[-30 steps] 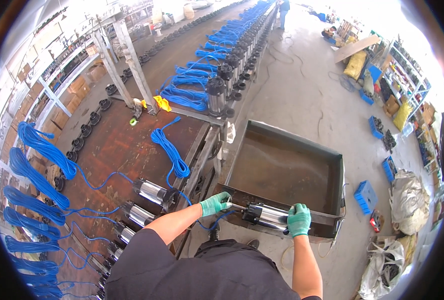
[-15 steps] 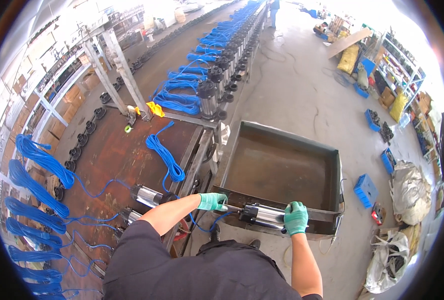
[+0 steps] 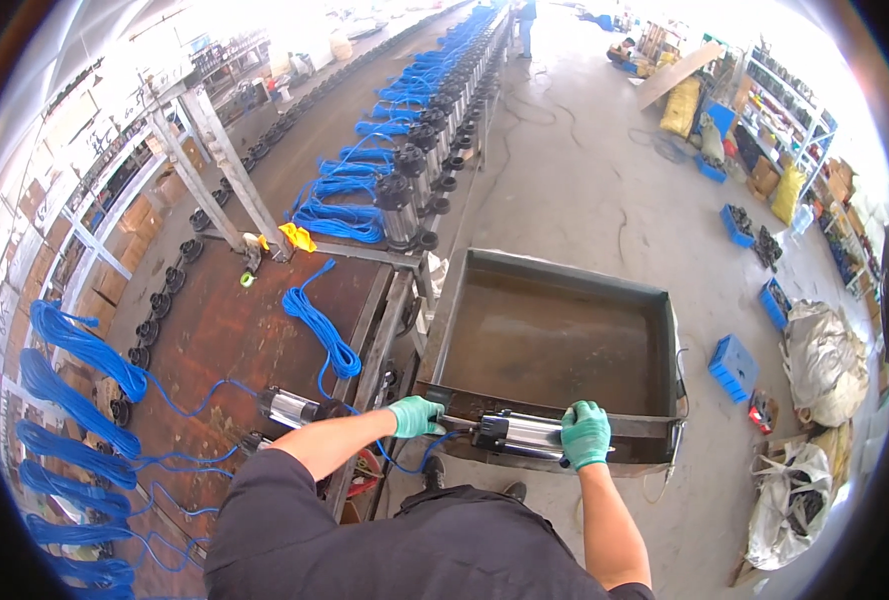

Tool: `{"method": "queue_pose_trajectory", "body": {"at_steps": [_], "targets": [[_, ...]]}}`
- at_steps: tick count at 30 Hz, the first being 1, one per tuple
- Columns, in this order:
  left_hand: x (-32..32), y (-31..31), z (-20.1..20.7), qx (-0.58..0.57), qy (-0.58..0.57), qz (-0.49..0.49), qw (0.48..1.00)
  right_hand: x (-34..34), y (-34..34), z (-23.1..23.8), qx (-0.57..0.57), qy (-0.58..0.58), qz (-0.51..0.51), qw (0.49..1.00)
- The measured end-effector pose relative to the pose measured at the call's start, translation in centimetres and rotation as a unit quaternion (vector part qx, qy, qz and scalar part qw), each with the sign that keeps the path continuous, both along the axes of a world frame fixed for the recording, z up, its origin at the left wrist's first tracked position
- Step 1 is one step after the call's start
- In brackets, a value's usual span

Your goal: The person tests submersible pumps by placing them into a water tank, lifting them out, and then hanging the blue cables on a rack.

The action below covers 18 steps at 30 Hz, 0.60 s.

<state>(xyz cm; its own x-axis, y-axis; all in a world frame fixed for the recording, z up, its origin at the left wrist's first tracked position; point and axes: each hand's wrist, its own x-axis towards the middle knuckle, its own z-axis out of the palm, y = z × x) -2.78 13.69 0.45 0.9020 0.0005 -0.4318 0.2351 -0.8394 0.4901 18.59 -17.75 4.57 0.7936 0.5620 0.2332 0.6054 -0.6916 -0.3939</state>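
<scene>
The steel cylinder (image 3: 533,433) is lying along the near edge of the tank (image 3: 565,272), probably proving heavy, rigid and slick. The right hand (image 3: 587,434) is wrapping its fingers sensibly around one end; the left hand's (image 3: 416,416) are gripping a slim rod (image 3: 457,421).

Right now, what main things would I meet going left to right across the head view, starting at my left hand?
Your gloved left hand, the silver cylinder, your gloved right hand, the nearest blue crate, the upper whitish sack.
</scene>
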Motion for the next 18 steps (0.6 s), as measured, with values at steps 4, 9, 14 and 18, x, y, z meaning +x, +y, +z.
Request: {"method": "queue_pose_trajectory", "body": {"at_steps": [4,9,14,18], "targets": [[-1.2,-1.1,0.0,0.035,-0.018,0.044,0.998,0.0,0.0,-0.3,0.001,0.003,0.014,1.0],[-0.5,-1.3,2.1,0.071,0.078,0.032,0.994,-0.7,-0.6,-0.2,0.004,0.009,0.012,1.0],[-0.9,-2.9,-0.5,0.17,-0.007,0.113,0.979,-0.9,-0.5,1.6,0.046,-0.02,0.033,0.998],[-2.6,-2.4,-3.3,0.242,-0.12,0.179,0.946,0.0,1.0,-0.2,0.036,-0.008,0.045,0.998]]}}
